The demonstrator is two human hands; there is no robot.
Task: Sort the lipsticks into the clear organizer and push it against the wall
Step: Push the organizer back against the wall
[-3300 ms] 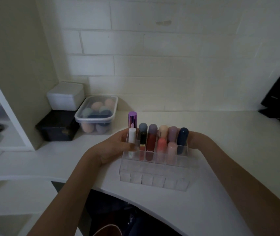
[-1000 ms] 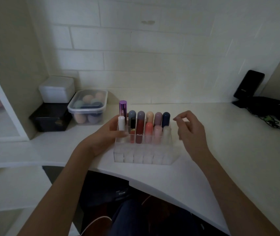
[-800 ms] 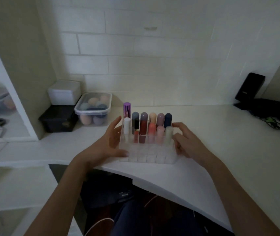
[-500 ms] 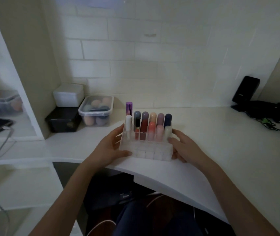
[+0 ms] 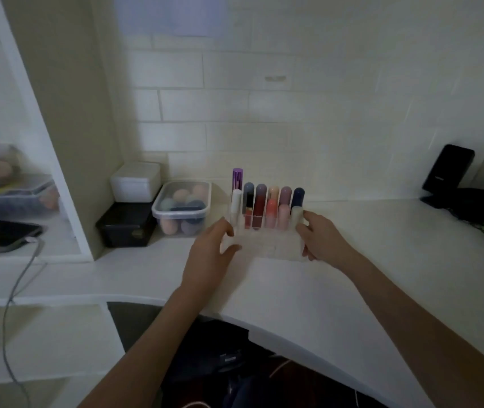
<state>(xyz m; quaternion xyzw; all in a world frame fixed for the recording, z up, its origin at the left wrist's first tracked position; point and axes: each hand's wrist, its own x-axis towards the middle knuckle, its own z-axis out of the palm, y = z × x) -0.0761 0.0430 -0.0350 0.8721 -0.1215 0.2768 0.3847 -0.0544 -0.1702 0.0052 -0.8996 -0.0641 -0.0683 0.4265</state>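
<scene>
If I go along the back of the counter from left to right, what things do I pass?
Black box with white box on top → tub of sponges → organizer of lipsticks → black stand.

Open counter right; sponge tub left.

left hand | right hand | both grip clear organizer
</scene>
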